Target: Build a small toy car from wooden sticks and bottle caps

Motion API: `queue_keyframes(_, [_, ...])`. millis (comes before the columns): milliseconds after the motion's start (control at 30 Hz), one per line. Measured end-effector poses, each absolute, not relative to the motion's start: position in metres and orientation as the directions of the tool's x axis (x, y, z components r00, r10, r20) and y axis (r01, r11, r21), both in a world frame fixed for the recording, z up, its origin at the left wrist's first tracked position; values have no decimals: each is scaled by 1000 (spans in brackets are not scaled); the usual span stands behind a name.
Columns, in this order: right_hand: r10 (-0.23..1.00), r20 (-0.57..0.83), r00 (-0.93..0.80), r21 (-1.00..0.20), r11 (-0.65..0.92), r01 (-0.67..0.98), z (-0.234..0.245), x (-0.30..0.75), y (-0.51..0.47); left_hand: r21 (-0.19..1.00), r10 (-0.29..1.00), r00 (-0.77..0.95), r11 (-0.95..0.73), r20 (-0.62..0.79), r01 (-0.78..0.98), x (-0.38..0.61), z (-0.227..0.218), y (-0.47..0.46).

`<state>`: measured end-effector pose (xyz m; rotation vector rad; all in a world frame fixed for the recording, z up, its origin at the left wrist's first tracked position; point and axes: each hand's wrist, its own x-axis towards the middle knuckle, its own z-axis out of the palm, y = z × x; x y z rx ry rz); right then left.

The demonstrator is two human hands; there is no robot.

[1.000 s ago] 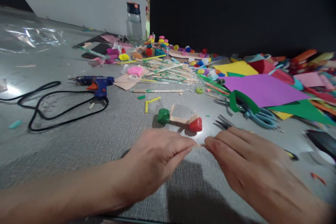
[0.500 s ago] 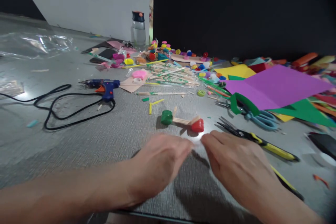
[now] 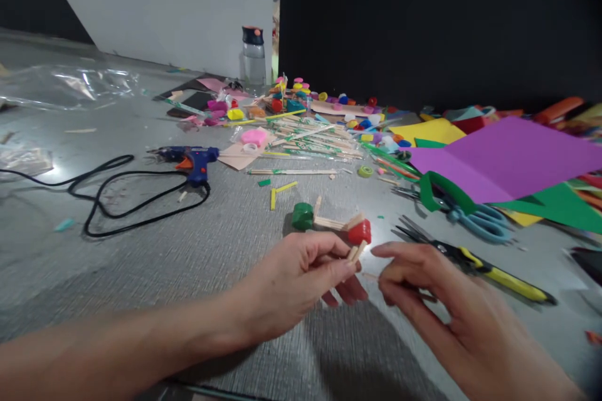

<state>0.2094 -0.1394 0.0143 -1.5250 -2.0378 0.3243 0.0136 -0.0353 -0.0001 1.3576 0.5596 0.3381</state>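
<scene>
Short pieces of wooden stick (image 3: 358, 253) poke up from between the thumb and fingers of my left hand (image 3: 310, 285), which is closed on them. My right hand (image 3: 427, 288) is just to the right, fingers bent, with a blurred pale sliver at its fingertips; I cannot make out what it holds. Behind my left hand lies a small stick construction: a green bottle cap (image 3: 302, 216) on the left, a red bottle cap (image 3: 360, 231) on the right and wooden sticks (image 3: 330, 223) joining them. My left fingers partly overlap its near side.
A blue glue gun (image 3: 197, 163) with a looped black cord (image 3: 141, 225) lies left. Yellow-and-black scissors (image 3: 498, 276) and blue-handled scissors (image 3: 484, 222) lie right, by purple paper (image 3: 508, 156). Farther back are a pile of wooden sticks (image 3: 315, 138), coloured caps and a water bottle (image 3: 254, 62).
My hands were close together with fingers pointing down. They have turned and drawn apart, and stick pieces now show in my left hand. The view has shifted slightly.
</scene>
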Motion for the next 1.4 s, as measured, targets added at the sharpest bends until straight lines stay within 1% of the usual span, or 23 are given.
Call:
queue_keyframes(67, [962, 183, -203, -623, 274, 733, 16, 207, -137, 967, 522, 829, 242, -203, 85, 14, -2, -34])
queue_keyframes(100, [967, 139, -215, -662, 253, 706, 17, 205, -135, 962, 511, 831, 254, -219, 98, 14, -3, -34])
queue_keyframes(167, [975, 76, -209, -713, 200, 672, 16, 202, -132, 952, 476, 841, 272, -258, 138, 15, -3, -33])
queue_keyframes(200, [981, 68, -184, -725, 175, 666, 14, 201, -131, 943, 451, 846, 292, -283, 160, 15, -3, -32])
queue_keyframes(267, [985, 141, -98, -700, 170, 694, 9, 201, -130, 916, 406, 852, 356, -331, 186, 17, -3, -30])
queue_keyframes(333, [960, 279, 7, -629, 177, 757, 3, 204, -131, 885, 374, 856, 429, -356, 181, 18, -5, -29])
queue_keyframes(367, [945, 325, 48, -610, 170, 774, 2, 206, -131, 874, 370, 857, 455, -359, 169, 18, -6, -28])
queue_keyframes(400, [941, 332, 68, -618, 163, 769, 2, 209, -132, 869, 371, 860, 470, -350, 151, 19, -7, -28])
queue_keyframes(433, [951, 302, 67, -651, 154, 744, 2, 212, -133, 867, 372, 864, 481, -339, 133, 19, -7, -28])
queue_keyframes(533, [989, 146, 19, -788, 105, 606, 10, 217, -132, 878, 389, 866, 465, -314, 110, 18, -8, -27])
queue_keyframes(600, [996, 93, 4, -846, 77, 528, 15, 215, -130, 903, 401, 865, 410, -302, 125, 18, -7, -28])
queue_keyframes(667, [998, 61, -10, -877, 59, 478, 18, 211, -127, 910, 397, 864, 388, -309, 147, 18, -5, -29])
queue_keyframes(733, [999, 43, -20, -894, 48, 446, 20, 206, -124, 890, 370, 863, 422, -343, 173, 18, -4, -30])
queue_keyframes(867, [1000, 23, 20, -921, 13, 389, 19, 203, -120, 847, 323, 863, 494, -389, 197, 18, -5, -31])
queue_keyframes(1000, [999, 24, 37, -914, 7, 406, 17, 205, -119, 828, 312, 863, 528, -397, 190, 18, -7, -30])
queue_keyframes(1233, [995, 22, 95, -936, -13, 353, 11, 205, -116, 795, 294, 856, 574, -426, 198, 18, -6, -30])
queue_keyframes(1400, [986, 52, 157, -955, 3, 296, 8, 199, -114, 810, 291, 860, 548, -419, 209, 17, -7, -29])
